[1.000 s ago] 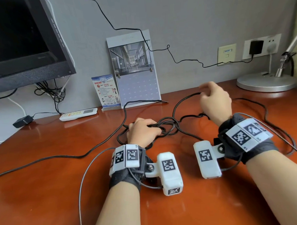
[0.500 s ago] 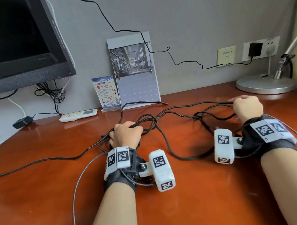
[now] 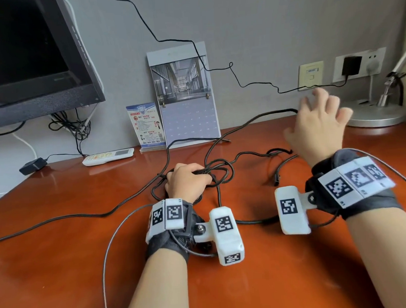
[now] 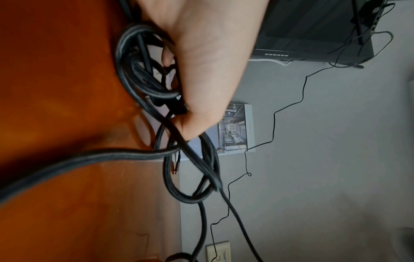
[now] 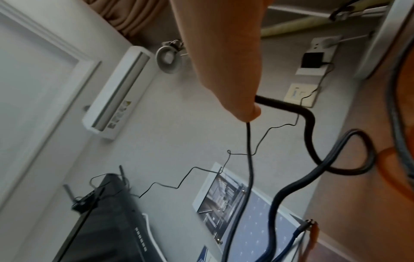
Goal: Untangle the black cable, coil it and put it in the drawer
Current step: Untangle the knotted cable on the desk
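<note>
wooden desk (image 3: pixel 62 264): left hand (image 3: pixel 187 181) grips the knotted black cable (image 3: pixel 223 174); right hand (image 3: pixel 317 128), raised and blurred, fingers spread, seemingly hooking a strand.

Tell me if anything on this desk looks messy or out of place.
Yes: the black cable lies knotted in overlapping loops mid-desk under the left hand, which grips the tangle. One plug end lies loose. A thin wire droops unevenly across the wall.
</note>
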Available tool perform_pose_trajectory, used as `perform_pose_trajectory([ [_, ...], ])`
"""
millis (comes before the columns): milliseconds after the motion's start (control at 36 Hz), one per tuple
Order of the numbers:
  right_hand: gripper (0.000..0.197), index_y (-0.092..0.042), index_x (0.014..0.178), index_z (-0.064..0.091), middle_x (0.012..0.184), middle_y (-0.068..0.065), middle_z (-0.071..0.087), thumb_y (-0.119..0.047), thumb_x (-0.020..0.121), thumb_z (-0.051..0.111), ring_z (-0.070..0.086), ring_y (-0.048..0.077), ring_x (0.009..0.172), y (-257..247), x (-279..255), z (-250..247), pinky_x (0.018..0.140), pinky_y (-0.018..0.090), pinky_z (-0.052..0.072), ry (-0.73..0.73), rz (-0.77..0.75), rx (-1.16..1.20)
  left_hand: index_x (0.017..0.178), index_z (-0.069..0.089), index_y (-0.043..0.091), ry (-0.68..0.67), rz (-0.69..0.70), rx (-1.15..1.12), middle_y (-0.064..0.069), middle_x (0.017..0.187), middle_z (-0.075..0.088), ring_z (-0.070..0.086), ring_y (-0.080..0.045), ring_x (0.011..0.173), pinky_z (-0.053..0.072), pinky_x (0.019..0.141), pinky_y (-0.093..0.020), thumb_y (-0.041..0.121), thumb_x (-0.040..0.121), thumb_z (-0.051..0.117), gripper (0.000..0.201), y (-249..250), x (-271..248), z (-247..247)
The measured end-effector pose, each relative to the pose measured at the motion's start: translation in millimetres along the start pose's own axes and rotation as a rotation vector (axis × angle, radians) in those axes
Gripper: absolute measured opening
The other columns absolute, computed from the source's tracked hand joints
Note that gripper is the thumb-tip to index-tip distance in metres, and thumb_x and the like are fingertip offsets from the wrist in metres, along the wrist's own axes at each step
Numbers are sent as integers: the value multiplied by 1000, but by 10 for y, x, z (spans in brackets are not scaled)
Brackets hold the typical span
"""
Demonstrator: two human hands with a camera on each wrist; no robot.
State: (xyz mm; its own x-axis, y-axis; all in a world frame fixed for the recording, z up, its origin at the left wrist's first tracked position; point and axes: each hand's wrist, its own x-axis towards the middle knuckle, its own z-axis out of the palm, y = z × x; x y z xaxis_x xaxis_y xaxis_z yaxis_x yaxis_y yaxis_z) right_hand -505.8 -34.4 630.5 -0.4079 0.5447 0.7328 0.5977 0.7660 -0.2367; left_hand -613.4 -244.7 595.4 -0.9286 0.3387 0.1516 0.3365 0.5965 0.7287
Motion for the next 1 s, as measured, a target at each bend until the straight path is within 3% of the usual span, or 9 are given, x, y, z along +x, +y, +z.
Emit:
perform_pose_trajectory([
  [83,59,-4,127,46,139,19,35,-8,70,61,34,35,118,-134,2,-50,88,44,24,-11,-186,15,85,61,35,-25,23,3,7,114,45,32,-23,120,28,104,-38,21,78,66,17,21,-14,8],
  [139,60,-9,127,51,136,18,43,-6,68,62,40,37,115,-229,-14,-75,86,46,30,-3,-324,58,85,60,35,-42,45,4,8,111,44,32,-24,120,28,105,-38,20,78,67,17,28,-16,20],
  [278,41,-20,92,75,107,10,63,-12,70,42,56,37,87,-471,-101,-131,70,40,40,9,-627,189,79,59,38,-108,129,7,6,108,44,33,-26,118,29,106,-40,18,77,67,22,41,-22,46],
  [333,37,-23,90,76,104,7,63,-11,75,45,54,37,87,-544,-123,-118,68,36,34,-112,-697,213,76,61,38,-148,159,10,5,106,46,36,-27,116,31,103,-40,21,75,68,18,55,-34,56],
  [444,41,-32,120,64,120,2,47,-8,92,47,36,28,108,-648,-77,-27,78,30,22,-414,-745,141,75,60,36,-193,196,20,8,101,45,38,-25,115,33,101,-36,25,71,68,14,82,-39,74],
  [611,55,-43,126,55,131,-3,42,-3,89,50,32,18,114,-864,5,62,91,32,35,-750,-828,121,79,61,36,-186,225,50,8,99,43,36,-23,113,27,90,-27,17,76,68,20,49,10,114],
  [750,37,-30,121,61,130,-1,44,-13,89,53,36,21,121,-994,44,39,90,31,35,-706,-882,-7,96,68,29,-177,236,65,7,100,42,35,-25,114,30,95,-28,18,78,67,21,46,27,122],
  [833,30,-31,114,64,127,-3,48,-18,87,58,39,19,121,-1042,48,48,89,29,34,-628,-880,-66,104,69,24,-178,234,73,6,102,41,35,-26,115,32,98,-31,19,80,67,25,35,28,117],
  [1000,24,-28,108,66,119,-6,55,-35,85,65,42,19,116,-1025,118,24,81,28,30,-553,-832,-156,91,67,30,-183,241,48,6,102,43,36,-27,113,30,92,-29,18,79,66,17,35,16,109],
])
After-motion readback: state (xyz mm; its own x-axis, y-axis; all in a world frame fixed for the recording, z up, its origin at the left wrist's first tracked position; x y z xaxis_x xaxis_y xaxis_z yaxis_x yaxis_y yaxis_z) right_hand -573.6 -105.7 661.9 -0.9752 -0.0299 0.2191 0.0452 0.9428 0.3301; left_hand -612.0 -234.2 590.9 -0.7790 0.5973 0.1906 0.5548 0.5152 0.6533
